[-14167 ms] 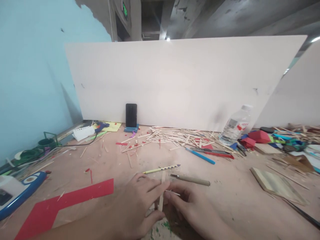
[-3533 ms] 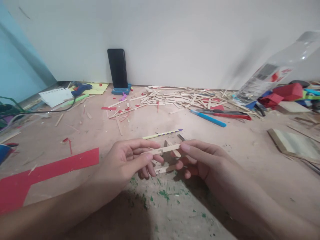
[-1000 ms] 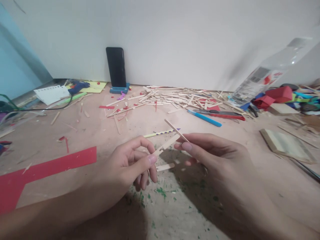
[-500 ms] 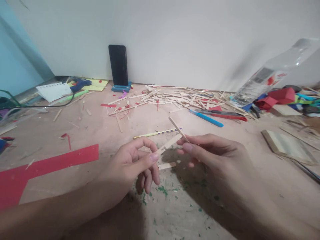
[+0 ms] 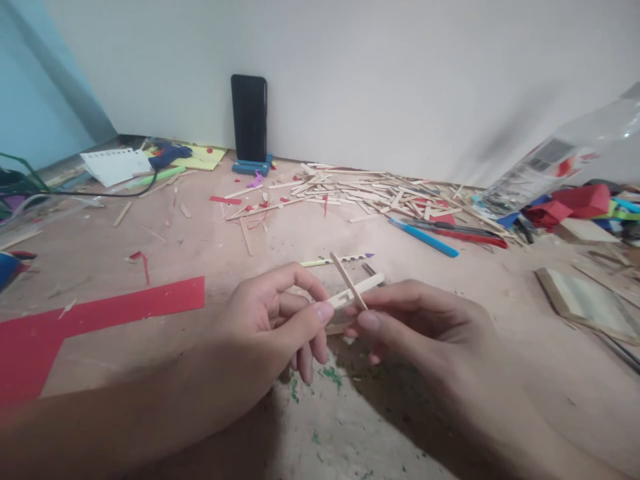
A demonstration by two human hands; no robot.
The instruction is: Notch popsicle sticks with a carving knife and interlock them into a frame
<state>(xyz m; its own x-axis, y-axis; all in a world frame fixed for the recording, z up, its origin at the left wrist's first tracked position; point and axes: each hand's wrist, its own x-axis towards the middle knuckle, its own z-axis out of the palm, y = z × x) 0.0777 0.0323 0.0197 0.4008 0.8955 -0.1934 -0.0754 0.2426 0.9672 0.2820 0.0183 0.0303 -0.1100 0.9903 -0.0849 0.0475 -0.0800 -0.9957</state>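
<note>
My left hand pinches a notched popsicle stick between thumb and index finger. That stick points up to the right, its small cut-out near the thumb. A second popsicle stick is pinched in my right hand and crosses in front of the notched one, close to the notch; whether the two touch I cannot tell. Behind the hands, partly covered by the second stick, lies a patterned pencil. Another popsicle stick shows on the table below the fingers.
A heap of popsicle sticks spreads along the wall. Before it lie a blue pen and a red-handled tool. A phone stands behind, a clear bottle leans right, red paper lies left, and a wooden block lies right.
My right hand has moved left along the notched stick, bringing the second stick closer to the notch and my left thumb. The camera view has shifted slightly.
</note>
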